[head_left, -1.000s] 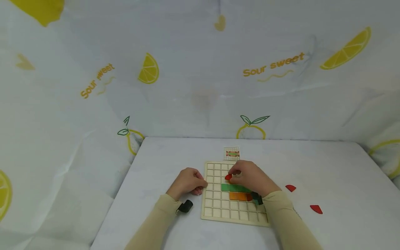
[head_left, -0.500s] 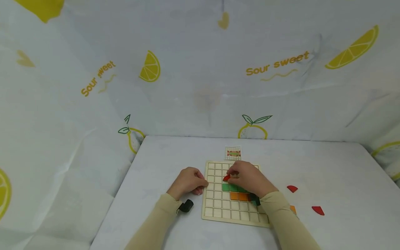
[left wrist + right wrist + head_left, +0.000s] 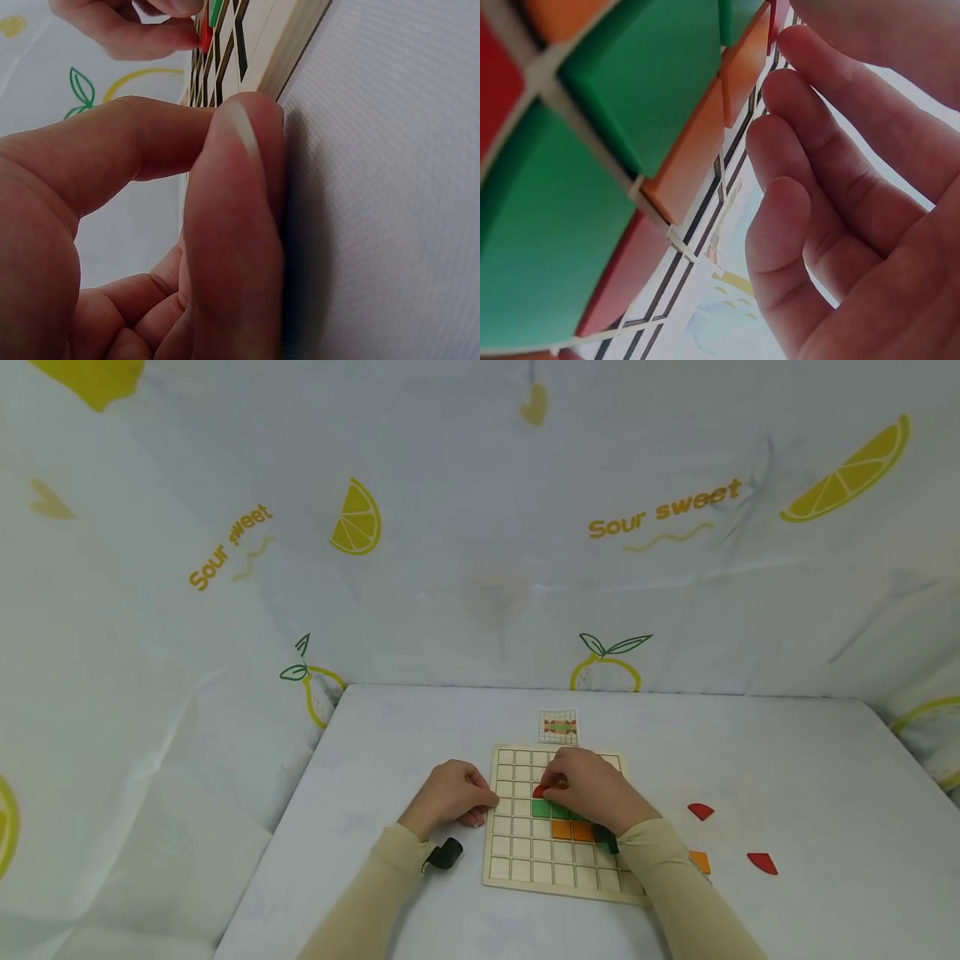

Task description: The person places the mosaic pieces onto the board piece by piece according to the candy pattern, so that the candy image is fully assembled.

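A pale wooden grid board [image 3: 521, 847] lies on the table, with green square tiles [image 3: 541, 808] and orange square tiles [image 3: 572, 830] set in its cells. My left hand [image 3: 452, 797] holds the board's left edge between thumb and index finger; in the left wrist view the thumb [image 3: 234, 217] lies against that edge. Over the board, my right hand [image 3: 592, 787] pinches a small red piece [image 3: 537, 792] at the cell just above the leftmost green tile. That hand and its wrist hide part of the board. In the right wrist view, green tiles [image 3: 649, 82] fill the near cells.
A small pattern card [image 3: 558, 727] lies beyond the board's far edge. To the right are two loose red quarter-circle pieces [image 3: 701, 811] and an orange piece [image 3: 700, 862] partly behind the right sleeve. A black wrist camera [image 3: 446, 853] sits at the left wrist. A lemon-print sheet [image 3: 480, 568] stands behind the table.
My right hand has shifted slightly left, and the red piece has come down to the cell above the leftmost green tile. The orange piece by the sleeve has come into view. My left hand stays put.
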The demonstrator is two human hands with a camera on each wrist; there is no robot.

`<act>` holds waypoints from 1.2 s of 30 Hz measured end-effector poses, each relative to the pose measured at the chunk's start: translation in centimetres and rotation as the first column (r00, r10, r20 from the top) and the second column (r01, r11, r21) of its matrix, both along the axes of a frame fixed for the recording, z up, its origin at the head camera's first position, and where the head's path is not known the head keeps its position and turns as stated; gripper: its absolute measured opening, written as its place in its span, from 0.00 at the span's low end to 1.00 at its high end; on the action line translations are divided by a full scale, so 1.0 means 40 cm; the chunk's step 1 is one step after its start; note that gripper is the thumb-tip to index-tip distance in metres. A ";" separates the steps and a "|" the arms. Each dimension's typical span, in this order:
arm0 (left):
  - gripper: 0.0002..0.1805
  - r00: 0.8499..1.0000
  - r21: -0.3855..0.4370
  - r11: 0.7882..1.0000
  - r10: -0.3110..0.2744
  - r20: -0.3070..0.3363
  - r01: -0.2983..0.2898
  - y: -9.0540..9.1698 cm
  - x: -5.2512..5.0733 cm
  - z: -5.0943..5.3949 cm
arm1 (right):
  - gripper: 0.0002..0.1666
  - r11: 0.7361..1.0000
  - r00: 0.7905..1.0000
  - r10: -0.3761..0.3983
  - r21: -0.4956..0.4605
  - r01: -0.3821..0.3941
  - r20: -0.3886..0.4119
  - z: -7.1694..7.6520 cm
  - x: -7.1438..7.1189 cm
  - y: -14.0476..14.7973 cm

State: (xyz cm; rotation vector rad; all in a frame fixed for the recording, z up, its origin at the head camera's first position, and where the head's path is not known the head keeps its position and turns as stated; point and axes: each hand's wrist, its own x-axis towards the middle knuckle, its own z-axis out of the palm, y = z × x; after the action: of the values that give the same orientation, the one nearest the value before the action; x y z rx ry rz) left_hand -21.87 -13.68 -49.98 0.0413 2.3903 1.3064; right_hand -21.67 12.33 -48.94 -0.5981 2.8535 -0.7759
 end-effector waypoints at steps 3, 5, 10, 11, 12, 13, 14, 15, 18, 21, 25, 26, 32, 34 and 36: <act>0.09 1.000 0.003 1.000 -0.001 0.001 0.001 0.000 0.000 0.000 | 0.03 1.000 1.000 0.003 0.007 -0.003 -0.011 0.001 0.001 -0.001; 0.09 1.000 0.002 1.000 -0.002 -0.001 0.002 -0.001 0.001 -0.001 | 0.03 1.000 1.000 0.007 0.009 -0.007 -0.018 0.002 0.001 -0.002; 0.09 1.000 -0.006 1.000 -0.008 -0.002 0.008 0.003 0.006 -0.001 | 0.03 1.000 1.000 0.008 0.016 -0.008 -0.016 -0.002 0.009 -0.002; 0.09 1.000 -0.008 1.000 -0.009 -0.002 0.009 0.004 0.007 0.000 | 0.03 1.000 1.000 0.010 0.014 -0.010 -0.015 -0.002 0.011 -0.001; 0.09 1.000 -0.009 1.000 -0.011 -0.002 0.011 0.005 0.008 0.001 | 0.03 1.000 1.000 0.011 0.014 -0.011 -0.014 0.000 0.014 0.000; 0.09 1.000 -0.009 1.000 -0.011 -0.001 0.011 0.005 0.008 0.001 | 0.04 1.000 1.000 0.009 0.010 -0.009 -0.011 0.003 0.016 0.002; 0.09 1.000 -0.009 1.000 -0.014 0.003 0.014 0.005 0.008 0.001 | 0.05 1.000 1.000 0.002 0.004 -0.002 -0.005 0.006 0.018 0.006; 0.09 1.000 -0.009 1.000 -0.016 0.004 0.016 0.004 0.007 0.000 | 0.06 1.000 1.000 -0.009 -0.005 0.009 0.005 0.010 0.020 0.011; 0.10 1.000 -0.009 1.000 -0.023 0.004 0.024 0.002 0.002 -0.003 | 0.09 0.999 0.999 -0.044 -0.018 0.045 0.020 0.025 0.029 0.039; 0.10 1.000 -0.013 1.000 -0.025 0.007 0.025 -0.006 -0.002 -0.007 | 0.08 0.996 0.996 -0.083 -0.007 0.084 0.035 0.037 0.044 0.080; 0.10 1.000 -0.026 0.999 -0.022 0.014 0.022 -0.008 -0.006 -0.003 | 0.06 0.991 0.991 -0.129 0.041 0.127 0.039 0.051 0.088 0.167; 0.10 1.000 -0.029 0.999 -0.021 0.014 0.022 -0.009 -0.007 -0.002 | 0.06 0.989 0.990 -0.139 0.053 0.137 0.039 0.054 0.102 0.190; 0.10 1.000 -0.045 0.999 -0.026 0.010 0.026 -0.007 -0.005 0.007 | 0.06 0.977 0.981 -0.191 0.108 0.185 0.039 0.063 0.182 0.318; 0.10 1.000 -0.048 0.998 -0.027 0.015 0.028 -0.003 -0.002 0.006 | 0.06 0.972 0.977 -0.209 0.121 0.203 0.033 0.061 0.206 0.357; 0.10 0.999 -0.050 0.998 -0.029 0.018 0.030 0.001 0.001 0.003 | 0.06 0.965 0.972 -0.233 0.131 0.228 0.022 0.059 0.229 0.395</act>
State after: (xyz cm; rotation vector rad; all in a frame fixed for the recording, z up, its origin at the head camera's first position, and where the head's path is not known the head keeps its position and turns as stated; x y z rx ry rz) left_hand -21.83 -13.63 -49.86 0.0508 2.3971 1.2282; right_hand -12.51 28.13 -46.58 -0.2348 2.9435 -0.6202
